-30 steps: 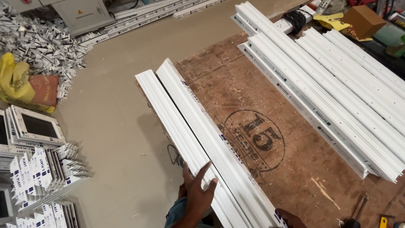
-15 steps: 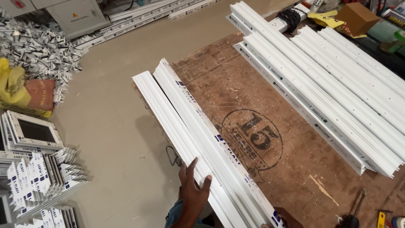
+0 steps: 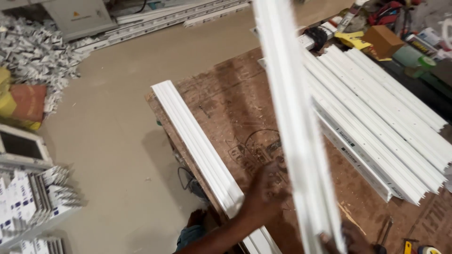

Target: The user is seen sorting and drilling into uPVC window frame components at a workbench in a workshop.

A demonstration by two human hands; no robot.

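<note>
1. A long white plastic profile point(image 3: 294, 117) is raised off the wooden board point(image 3: 226, 103); it runs steeply from the top edge of the view down to the bottom, blurred with motion, and crosses in front of the stack of white profiles point(image 3: 376, 122) on the right side of the board.
2. The right hand point(image 3: 352, 239) is at the profile's lower end, near the bottom edge of the view; its fingers close around the profile from the right and under side, so the strip lies within the grip, though the fingertips themselves are mostly hidden behind the white plastic.
3. The left hand point(image 3: 264, 195) is just left of the raised profile, about at its lower third; the hand is blurred, its fingers look spread and loose against the strip's left face; whether they truly press on it or hang just beside it cannot be told.
4. A second white profile point(image 3: 197, 146) lies flat along the board's left edge, to the left of the left hand and forearm; it is apart from the raised one.
5. Beyond the board's far right corner sit a cardboard box point(image 3: 383, 40), a yellow tool point(image 3: 351, 40) and a roll of green tape point(image 3: 414, 56).
6. On the concrete floor at left lie a heap of small white offcuts point(image 3: 33, 51) and a framed white window unit point(image 3: 21, 148).
</note>
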